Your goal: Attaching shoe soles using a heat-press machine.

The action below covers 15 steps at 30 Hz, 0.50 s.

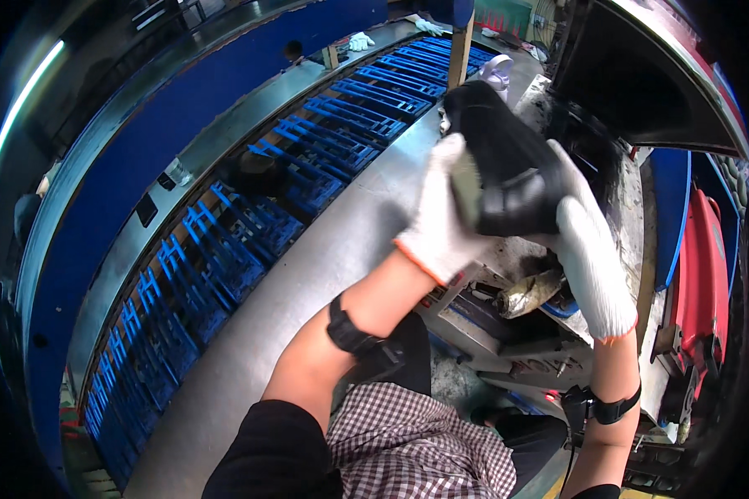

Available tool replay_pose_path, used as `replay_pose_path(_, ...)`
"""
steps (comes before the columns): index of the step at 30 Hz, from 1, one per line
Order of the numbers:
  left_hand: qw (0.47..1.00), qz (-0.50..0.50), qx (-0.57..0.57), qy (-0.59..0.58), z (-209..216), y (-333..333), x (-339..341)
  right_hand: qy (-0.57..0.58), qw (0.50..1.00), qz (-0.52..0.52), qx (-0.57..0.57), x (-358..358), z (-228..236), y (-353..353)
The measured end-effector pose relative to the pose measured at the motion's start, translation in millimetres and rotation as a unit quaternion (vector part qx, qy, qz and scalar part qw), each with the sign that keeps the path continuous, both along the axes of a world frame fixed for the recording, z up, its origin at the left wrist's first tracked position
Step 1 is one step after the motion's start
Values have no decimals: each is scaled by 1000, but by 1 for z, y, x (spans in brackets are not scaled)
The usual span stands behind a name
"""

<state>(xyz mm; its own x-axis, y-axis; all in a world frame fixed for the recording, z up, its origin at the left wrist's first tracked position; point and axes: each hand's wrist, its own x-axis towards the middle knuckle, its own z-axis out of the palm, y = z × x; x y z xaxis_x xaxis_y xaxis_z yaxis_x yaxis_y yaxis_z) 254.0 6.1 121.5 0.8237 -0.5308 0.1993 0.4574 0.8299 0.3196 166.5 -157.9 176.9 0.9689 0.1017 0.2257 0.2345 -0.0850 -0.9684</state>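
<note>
A black shoe (508, 154), slightly blurred, is lifted between my two white-gloved hands above the bench edge. My left hand (443, 208) is closed on its left side, beside a pale greenish patch (467, 187) low on the shoe. On the shoe's right side, my right hand (589, 249) wraps round it with the fingers partly hidden behind it. The glove cuffs are edged in orange, and a black strap with a small device sits on each forearm.
A smooth metal ledge (308, 266) curves along a conveyor with rows of blue slatted racks (200, 241). A wooden post (461, 58) rises behind the shoe. At right are a dark machine hood (641, 75), a red panel (701, 274) and a wrapped bundle (529, 293).
</note>
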Motion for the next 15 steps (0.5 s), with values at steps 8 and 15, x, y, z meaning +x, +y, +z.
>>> replay_pose_path(8,839,354,395,124,-86,133,175,-142,959,-187,-159,-40,-14,-55)
replay_pose_path(15,429,384,812,101,-152,205,266,-92,930,-327,-144,-78,-32,-94)
